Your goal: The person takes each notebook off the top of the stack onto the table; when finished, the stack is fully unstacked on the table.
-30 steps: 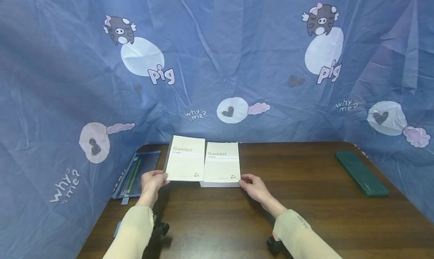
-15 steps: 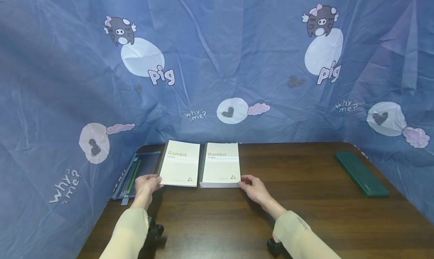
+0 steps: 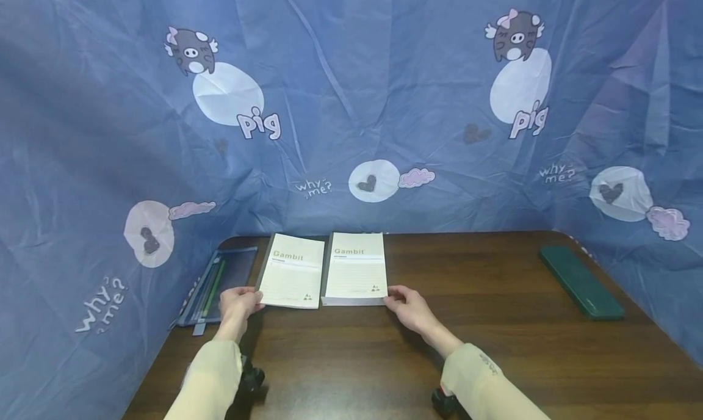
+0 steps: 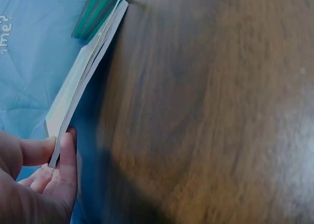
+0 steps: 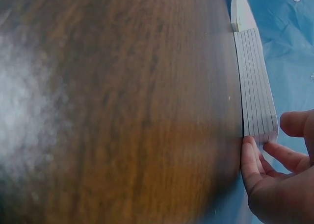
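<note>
Cream cover upward: pinching the left notebook (image 3: 291, 272) by its lower left corner with the left hand (image 3: 236, 304), over the worktop (image 3: 483, 365) and just left of the notebook stack (image 3: 356, 267). In the left wrist view, revealing the grip partly hidden in the head view: pressing the thumb (image 4: 37, 151) on the cover and supporting the underside with the fingers (image 4: 68, 162). Only in that view, displaying green bands (image 4: 97, 13) on the side of the notebook stack.

Touching the lower right corner of the notebook stack with the right hand (image 3: 410, 310). In the right wrist view, extending the fingers to that corner and holding the thumb apart. There, exposing several layers of page edges (image 5: 255, 82), appearing merely as a pale strip in the head view.

Only in the head view, showing "Gambit" lettering on both covers, a blue-edged pouch (image 3: 238, 270) containing a green pen (image 3: 214, 282) left of the left notebook, and a green case (image 3: 582, 281) well to the right.
</note>
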A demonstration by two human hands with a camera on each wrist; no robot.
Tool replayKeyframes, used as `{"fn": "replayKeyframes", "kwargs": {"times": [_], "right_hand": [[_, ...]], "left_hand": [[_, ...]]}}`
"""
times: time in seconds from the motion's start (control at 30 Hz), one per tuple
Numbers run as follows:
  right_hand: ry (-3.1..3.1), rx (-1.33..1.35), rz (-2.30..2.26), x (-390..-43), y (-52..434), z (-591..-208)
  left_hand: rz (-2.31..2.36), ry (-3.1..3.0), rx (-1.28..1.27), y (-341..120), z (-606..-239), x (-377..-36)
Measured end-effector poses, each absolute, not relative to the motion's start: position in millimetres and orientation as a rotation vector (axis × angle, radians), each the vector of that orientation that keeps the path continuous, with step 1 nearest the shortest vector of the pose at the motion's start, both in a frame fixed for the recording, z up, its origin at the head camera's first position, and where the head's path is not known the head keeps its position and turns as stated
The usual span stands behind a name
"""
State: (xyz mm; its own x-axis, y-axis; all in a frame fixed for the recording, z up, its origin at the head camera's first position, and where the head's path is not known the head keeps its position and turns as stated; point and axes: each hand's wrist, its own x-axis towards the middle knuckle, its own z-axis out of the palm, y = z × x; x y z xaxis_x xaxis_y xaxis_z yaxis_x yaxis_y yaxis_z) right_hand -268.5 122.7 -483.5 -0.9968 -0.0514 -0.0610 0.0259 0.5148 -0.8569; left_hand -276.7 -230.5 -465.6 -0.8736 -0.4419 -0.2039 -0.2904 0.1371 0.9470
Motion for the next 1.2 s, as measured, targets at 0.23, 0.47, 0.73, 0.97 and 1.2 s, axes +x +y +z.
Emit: {"fn": "replayKeyframes", "kwargs": {"times": [0.23, 0.47, 0.73, 0.97, 1.2], "right_hand": [[2.665, -0.026, -1.504, -268, 122, -485], [2.677, -0.049, -1.5, -267, 121, -486], [2.676, -0.033, -1.497, -267, 122, -485], [2.68, -0.032, -1.492, -267, 122, -486], [2.674, -0.017, -1.5, -268, 122, -486]], "left_hand": [[-1.749, -2.35, 0.689, -231, -467, -273], [-1.55, -2.402, 0.673, -227, -467, -269], [-1.255, -2.536, 0.695, -221, -463, -268], [-1.188, -2.598, 0.697, -218, -462, -272], [-1.132, -2.585, 0.563, -212, -457, -273]]}}
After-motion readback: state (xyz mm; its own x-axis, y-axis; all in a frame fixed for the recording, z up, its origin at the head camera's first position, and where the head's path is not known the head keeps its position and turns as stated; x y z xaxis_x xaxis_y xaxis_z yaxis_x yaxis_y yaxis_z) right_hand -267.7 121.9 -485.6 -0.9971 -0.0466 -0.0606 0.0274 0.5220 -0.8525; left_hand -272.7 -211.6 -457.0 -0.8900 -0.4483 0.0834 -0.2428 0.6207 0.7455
